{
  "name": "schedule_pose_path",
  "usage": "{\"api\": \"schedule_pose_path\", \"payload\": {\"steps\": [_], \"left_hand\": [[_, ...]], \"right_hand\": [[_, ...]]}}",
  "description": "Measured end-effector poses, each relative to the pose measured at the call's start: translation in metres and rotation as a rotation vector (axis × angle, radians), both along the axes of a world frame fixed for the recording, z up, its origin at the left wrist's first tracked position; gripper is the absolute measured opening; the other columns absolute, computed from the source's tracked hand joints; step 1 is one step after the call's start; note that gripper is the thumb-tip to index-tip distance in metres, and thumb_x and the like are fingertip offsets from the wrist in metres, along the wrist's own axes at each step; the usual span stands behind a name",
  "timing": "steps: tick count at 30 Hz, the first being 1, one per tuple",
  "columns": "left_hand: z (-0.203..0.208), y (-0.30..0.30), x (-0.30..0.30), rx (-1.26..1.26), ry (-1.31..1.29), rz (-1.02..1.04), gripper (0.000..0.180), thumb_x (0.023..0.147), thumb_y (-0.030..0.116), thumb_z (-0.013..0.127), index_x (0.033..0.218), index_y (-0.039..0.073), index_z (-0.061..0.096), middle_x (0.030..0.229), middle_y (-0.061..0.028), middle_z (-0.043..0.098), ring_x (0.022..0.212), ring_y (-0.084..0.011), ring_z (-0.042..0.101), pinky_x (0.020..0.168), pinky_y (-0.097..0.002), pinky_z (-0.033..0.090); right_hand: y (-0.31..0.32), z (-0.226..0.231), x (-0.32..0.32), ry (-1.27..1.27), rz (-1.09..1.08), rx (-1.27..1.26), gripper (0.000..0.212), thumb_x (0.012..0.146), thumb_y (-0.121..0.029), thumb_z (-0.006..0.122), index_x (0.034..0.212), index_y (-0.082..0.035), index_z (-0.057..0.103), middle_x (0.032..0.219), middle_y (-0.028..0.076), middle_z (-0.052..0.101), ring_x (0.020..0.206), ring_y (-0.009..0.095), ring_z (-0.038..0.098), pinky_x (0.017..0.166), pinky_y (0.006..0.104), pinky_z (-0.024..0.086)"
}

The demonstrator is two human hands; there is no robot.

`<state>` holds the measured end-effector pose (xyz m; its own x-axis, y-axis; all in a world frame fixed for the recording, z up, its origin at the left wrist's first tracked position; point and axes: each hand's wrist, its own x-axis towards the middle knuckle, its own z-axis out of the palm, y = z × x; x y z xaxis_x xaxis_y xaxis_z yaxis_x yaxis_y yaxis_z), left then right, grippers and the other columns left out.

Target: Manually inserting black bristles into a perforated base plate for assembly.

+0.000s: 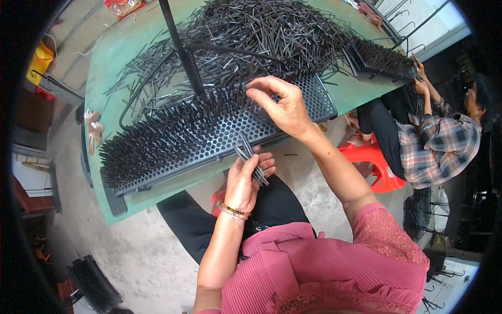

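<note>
My left hand [247, 178] is closed around a small bundle of thin dark rods [255, 166], held just off the near edge of a black perforated tray [230, 137]. Above the tray, my right hand [282, 103] has thumb and forefinger nearly together. Whether a rod is between those fingertips I cannot make out against the dark background. Many rods [157, 131] stand upright in the tray's holes, dense over the left and thinning along the back. Holes without rods show along the front and at the right end.
A large heap of loose rods [261, 31] covers the back of the green table [102, 78]. A black upright post [180, 49] rises behind the tray. At right, a co-worker [436, 141] sits near a red stool [374, 162], hands beside another rod-filled tray [381, 57].
</note>
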<state>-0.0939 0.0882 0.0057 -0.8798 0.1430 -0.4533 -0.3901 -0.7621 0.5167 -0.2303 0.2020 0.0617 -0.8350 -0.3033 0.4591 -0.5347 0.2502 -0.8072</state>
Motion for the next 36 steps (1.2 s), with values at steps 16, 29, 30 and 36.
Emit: {"api": "schedule_pose_path", "payload": {"steps": [16,29,30,36], "left_hand": [[0.006,-0.003,0.005,0.098,0.016,-0.055,0.034,0.095,0.016,0.048,0.121,-0.006,0.046,0.112,-0.0207,0.059,0.095,-0.0232,0.063,0.082,-0.034,0.053],[0.005,-0.005,0.006,0.008,0.031,-0.118,0.032,0.094,0.015,0.051,0.121,-0.001,0.046,0.11,-0.0173,0.061,0.092,-0.0184,0.062,0.078,-0.031,0.053],[0.006,-0.005,0.006,0.0,0.027,-0.125,0.032,0.094,0.015,0.051,0.121,-0.001,0.046,0.11,-0.0173,0.061,0.092,-0.0183,0.062,0.079,-0.031,0.053],[0.001,0.001,0.006,0.023,0.033,-0.095,0.03,0.093,0.013,0.051,0.119,-0.002,0.048,0.111,-0.0192,0.06,0.096,-0.0234,0.063,0.083,-0.0369,0.053]], "right_hand": [[-0.012,-0.006,0.0,0.23,0.058,0.076,0.014,0.08,-0.004,0.067,0.093,0.0,0.065,0.087,0.01,0.065,0.076,0.017,0.064,0.065,0.0266,0.05],[-0.012,-0.022,0.002,0.41,0.064,0.2,0.018,0.077,-0.006,0.068,0.095,-0.003,0.067,0.088,0.009,0.067,0.082,0.023,0.063,0.073,0.0333,0.048],[-0.012,-0.021,0.001,0.41,0.063,0.2,0.018,0.077,-0.006,0.068,0.095,-0.003,0.067,0.088,0.009,0.067,0.082,0.023,0.063,0.073,0.0333,0.048],[-0.014,-0.02,0.001,0.53,-0.017,0.233,0.019,0.076,-0.006,0.069,0.095,-0.005,0.069,0.088,0.008,0.066,0.081,0.022,0.062,0.072,0.0332,0.045]]}}
